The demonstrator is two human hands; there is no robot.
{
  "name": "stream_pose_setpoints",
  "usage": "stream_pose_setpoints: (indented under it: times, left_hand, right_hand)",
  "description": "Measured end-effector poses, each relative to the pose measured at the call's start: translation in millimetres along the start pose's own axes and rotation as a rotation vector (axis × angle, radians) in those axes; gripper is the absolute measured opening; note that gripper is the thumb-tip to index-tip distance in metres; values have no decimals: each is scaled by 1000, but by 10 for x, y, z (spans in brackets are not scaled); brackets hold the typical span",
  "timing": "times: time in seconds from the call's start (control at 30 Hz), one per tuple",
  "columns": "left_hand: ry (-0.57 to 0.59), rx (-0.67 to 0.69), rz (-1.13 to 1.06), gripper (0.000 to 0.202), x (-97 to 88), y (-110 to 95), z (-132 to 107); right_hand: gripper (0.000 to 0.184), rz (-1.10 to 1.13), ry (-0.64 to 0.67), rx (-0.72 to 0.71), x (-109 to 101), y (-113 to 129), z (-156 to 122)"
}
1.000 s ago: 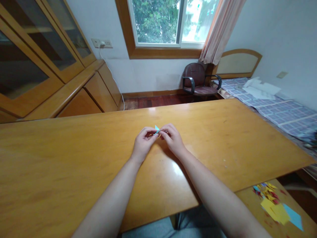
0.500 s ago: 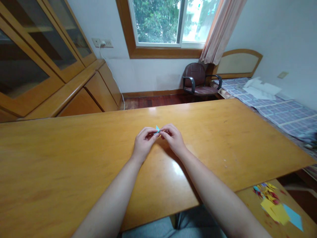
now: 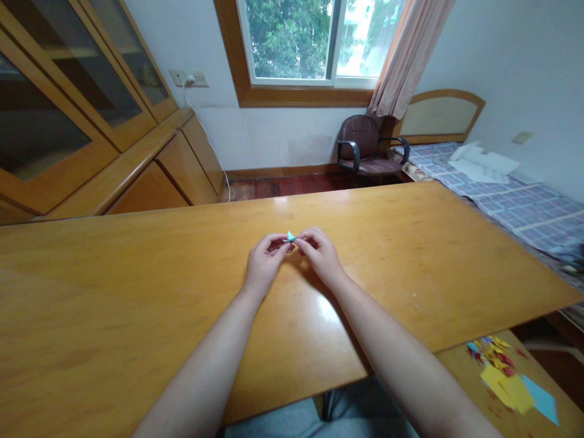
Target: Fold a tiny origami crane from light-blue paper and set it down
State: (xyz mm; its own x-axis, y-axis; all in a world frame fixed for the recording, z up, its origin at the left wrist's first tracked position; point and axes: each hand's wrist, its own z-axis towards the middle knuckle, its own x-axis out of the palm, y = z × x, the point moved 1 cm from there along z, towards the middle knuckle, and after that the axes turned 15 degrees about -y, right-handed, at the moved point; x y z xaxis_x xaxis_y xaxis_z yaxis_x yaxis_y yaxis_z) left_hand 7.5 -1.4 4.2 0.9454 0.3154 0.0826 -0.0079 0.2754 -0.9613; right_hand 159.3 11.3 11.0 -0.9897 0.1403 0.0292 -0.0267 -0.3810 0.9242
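A small light-blue folded paper piece (image 3: 290,236) is pinched between both hands over the middle of the wooden table (image 3: 114,286). My left hand (image 3: 263,263) has its fingers curled and grips the paper from the left. Meeting it fingertip to fingertip, my right hand (image 3: 319,255) grips the paper from the right. Only a small blue tip shows above the fingers; the rest of the paper is hidden.
A lower stool or side table (image 3: 469,380) at the bottom right carries yellow and blue paper sheets (image 3: 515,389) and several small coloured folded pieces (image 3: 488,353). Cabinets (image 3: 91,134) stand on the left. A chair (image 3: 362,149) and a bed (image 3: 515,201) lie beyond the table.
Both hands stay together in the same spot. The fingers have shifted slightly on the blue paper, and less of its tip shows now.
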Motion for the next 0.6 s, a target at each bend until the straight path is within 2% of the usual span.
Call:
stream_pose_setpoints:
  times: [0.23, 0.43, 0.6]
  left_hand:
    - [-13, 57, 49, 17, -8, -4, 28]
    - [-43, 13, -10, 22, 3, 5, 28]
    - [-61, 37, 24, 22, -7, 29, 22]
  right_hand:
    - [15, -42, 18, -40, -8, 3, -4]
    - [13, -51, 12, -46, 2, -14, -7]
    - [10, -96, 7, -87, -2, 34, -7]
